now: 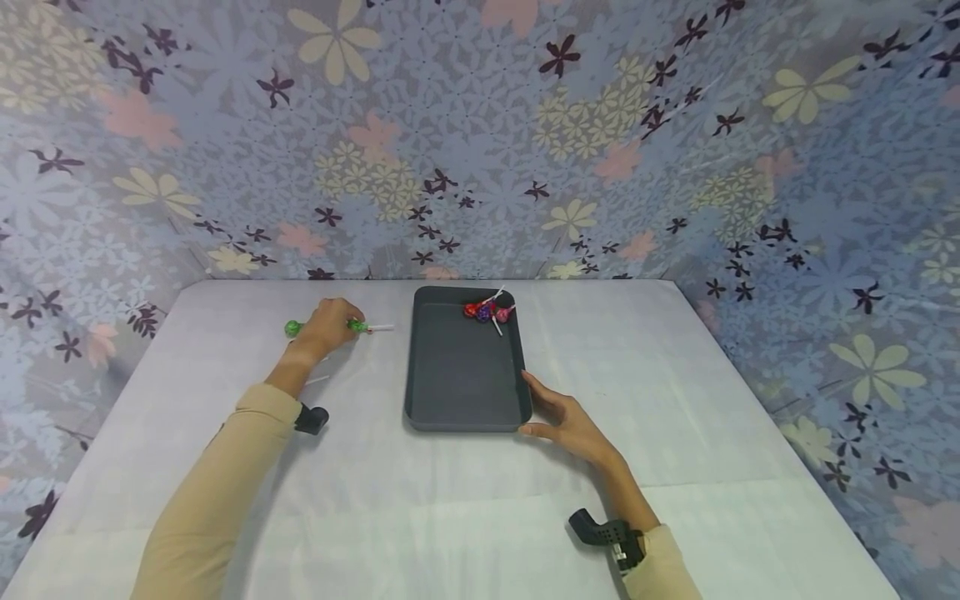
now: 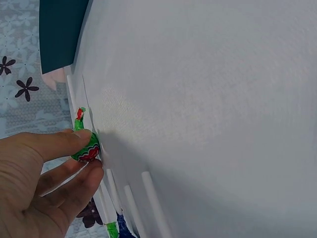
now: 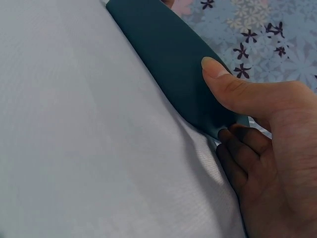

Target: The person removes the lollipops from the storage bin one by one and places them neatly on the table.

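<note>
My left hand (image 1: pixel 327 327), on the left side of the table, pinches a green-wrapped lollipop (image 2: pixel 87 151) by its head between thumb and fingers. In the head view its white stick points right, toward the dark grey tray (image 1: pixel 465 375). Another green lollipop (image 1: pixel 292 328) shows just left of this hand. Inside the tray, by the far right corner, several lollipops lie together: a red one (image 1: pixel 470 310), a purple one (image 1: pixel 483 315) and a pink one (image 1: pixel 503 315). My right hand (image 1: pixel 566 423) holds the tray's near right corner, thumb and fingers against its walls.
White lollipop sticks (image 2: pixel 154 203) lie below the left hand in the left wrist view, one beside a blue wrapper (image 2: pixel 123 225). White cloth covers the table (image 1: pixel 360 508). Flowered fabric (image 1: pixel 480 150) rises behind it and along the sides.
</note>
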The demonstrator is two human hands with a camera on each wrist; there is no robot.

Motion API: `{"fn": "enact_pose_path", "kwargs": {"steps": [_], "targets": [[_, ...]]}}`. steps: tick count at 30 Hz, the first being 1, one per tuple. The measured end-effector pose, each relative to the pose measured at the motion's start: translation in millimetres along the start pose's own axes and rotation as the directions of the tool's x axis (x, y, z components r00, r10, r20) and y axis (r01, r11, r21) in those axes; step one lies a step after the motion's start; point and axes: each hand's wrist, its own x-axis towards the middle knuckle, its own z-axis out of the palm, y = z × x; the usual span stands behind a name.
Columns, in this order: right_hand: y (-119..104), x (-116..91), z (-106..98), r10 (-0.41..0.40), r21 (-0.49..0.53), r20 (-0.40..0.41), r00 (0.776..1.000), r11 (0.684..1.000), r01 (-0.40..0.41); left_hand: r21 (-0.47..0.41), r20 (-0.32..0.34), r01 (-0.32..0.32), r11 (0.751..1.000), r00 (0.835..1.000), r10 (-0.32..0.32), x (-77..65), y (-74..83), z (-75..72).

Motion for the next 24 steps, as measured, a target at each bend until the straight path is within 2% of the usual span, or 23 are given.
{"fn": "enact_pose_path", "kwargs": {"steps": [11, 19, 24], "targets": [[-0.4, 0.3, -1.3, -0.018, -0.001, 0.005, 1.0, 1.0, 0.018, -0.007, 0.004, 0.059, 0.998, 0.998, -0.059, -2.0, -1.0, -0.1], [0.0, 1.2, -1.9, -0.015, -0.004, 0.0, 1.0, 1.0, 0.015, -0.01, 0.044, 0.074, 0.997, 0.996, -0.074, -3.1, -0.1, -1.4], [0.8, 1.2, -0.5, -0.009, 0.003, 0.002, 1.0, 1.0, 0.009, 0.02, 0.041, 0.082, 0.996, 0.996, -0.083, -5.7, 0.8, -2.4]]}}
